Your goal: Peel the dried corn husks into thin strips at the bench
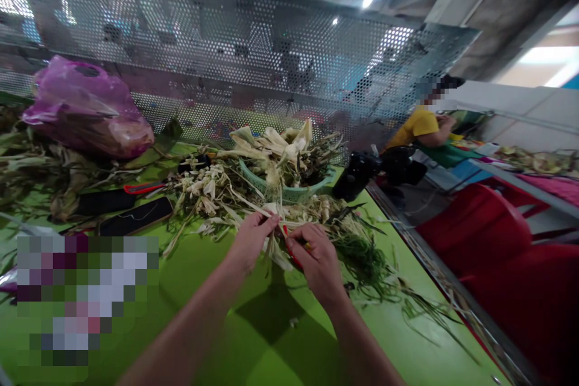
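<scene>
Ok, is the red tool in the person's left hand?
No, the right hand grips the red tool, while the left hand pinches dry plant strips.

- The right hand (319,253) hides part of the red tool (296,261).
- Dry husks (289,142) cover most of the green basket (298,194).
- Blocky blur masks the green table (194,280) at left.
- The right edge cuts off a red chair (529,295).

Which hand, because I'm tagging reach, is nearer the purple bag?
Left. The left hand is right of the purple bag, closer to the wearer; the right hand is farther right.
</scene>
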